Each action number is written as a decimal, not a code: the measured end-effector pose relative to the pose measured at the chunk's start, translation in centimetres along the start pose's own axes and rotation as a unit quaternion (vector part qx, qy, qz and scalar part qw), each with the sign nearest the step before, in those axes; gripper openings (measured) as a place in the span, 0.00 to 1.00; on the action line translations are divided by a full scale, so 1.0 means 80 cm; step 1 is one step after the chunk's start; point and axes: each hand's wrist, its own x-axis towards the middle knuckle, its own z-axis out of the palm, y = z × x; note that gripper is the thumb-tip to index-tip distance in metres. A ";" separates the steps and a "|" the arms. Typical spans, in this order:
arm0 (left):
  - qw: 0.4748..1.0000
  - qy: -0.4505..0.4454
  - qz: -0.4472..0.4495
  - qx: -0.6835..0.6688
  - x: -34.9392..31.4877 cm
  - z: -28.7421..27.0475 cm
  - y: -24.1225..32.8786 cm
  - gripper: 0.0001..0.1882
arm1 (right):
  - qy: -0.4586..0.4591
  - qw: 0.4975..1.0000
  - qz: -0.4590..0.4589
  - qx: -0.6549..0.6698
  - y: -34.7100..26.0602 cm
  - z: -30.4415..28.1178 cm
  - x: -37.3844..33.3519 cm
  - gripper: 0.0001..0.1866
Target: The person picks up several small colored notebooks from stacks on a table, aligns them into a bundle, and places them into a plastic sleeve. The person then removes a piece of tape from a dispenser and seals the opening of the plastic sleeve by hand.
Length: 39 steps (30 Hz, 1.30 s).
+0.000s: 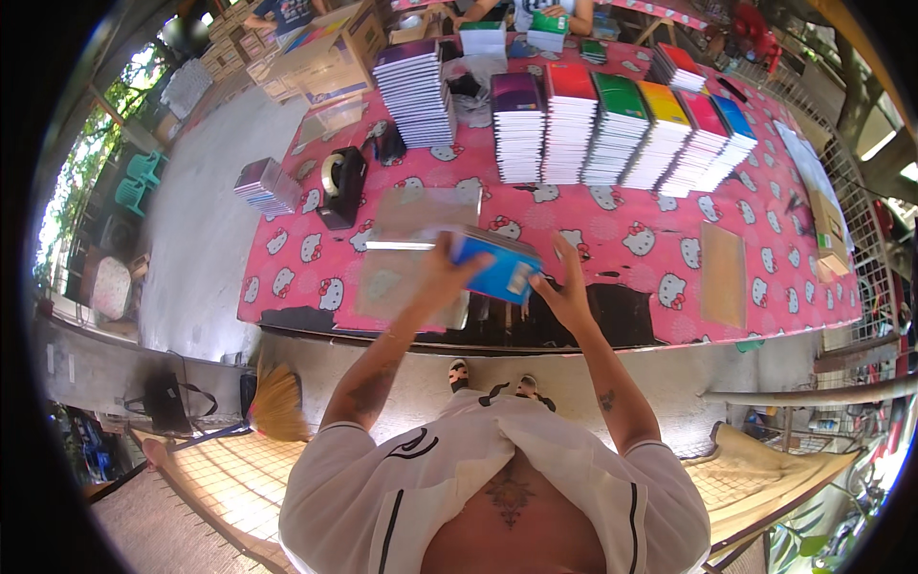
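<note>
A small bundle of notebooks with a blue cover (499, 272) is held tilted above the near edge of the table. My left hand (448, 275) is closed round its left end; motion blurs the fingers a little. At the right end is my right hand (568, 292), fingers stretched apart and the thumb at the bundle's corner; whether it touches cannot be told. Beneath and to the left lie clear plastic sleeves (387, 292), partly hidden by my left hand and forearm.
Tall notebook stacks, including purple (519, 134), red (571, 124) and green (615, 124), line the pink table (612, 244). A black tape dispenser (342, 188) stands left, beside a small notebook pile (267, 187). Cardboard boxes (335, 57) and two other people are across the table.
</note>
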 end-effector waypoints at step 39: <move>0.970 -0.175 0.123 0.112 0.016 -0.240 -0.241 0.04 | -0.274 0.946 0.134 -0.110 -0.025 0.225 0.024 0.10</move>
